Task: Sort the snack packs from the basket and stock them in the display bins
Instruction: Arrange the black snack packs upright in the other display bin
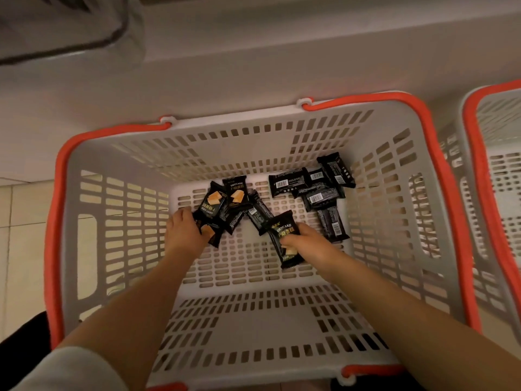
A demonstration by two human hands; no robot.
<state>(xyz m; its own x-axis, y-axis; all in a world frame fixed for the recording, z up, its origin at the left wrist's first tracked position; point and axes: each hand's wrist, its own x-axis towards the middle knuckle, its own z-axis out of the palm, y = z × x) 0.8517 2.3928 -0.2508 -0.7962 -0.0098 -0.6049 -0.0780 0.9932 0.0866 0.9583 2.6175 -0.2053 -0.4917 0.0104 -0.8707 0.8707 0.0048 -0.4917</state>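
**Basket nearly emptied; last dark snack packs being gathered**

One black "DRYCAKE" snack pack (283, 244) is gripped by the fingers (287, 241) of the right hand (306, 242), lifted slightly off the basket floor. A cluster of like packs (222, 206), printed face up, lies just beyond and beside the fingers of the left hand (181, 228); that hand is curled down onto the nearest pack of the cluster, seemingly gathering it, though the fingertips are hidden and a firm grasp cannot be confirmed. A second group of packs (313, 183), barcode side up, lies beyond the right fingers, apart from them, toward the far right corner.

All packs are contained in the grey basket (394, 277) with orange rim; most of its floor is bare. A second basket (496, 170) is seen outward of the right hand.

Progress, as judged: basket largely cleared, roughly a dozen packs left, all seemingly one kind. Display bins are not in view; stocking of these remains to be done.
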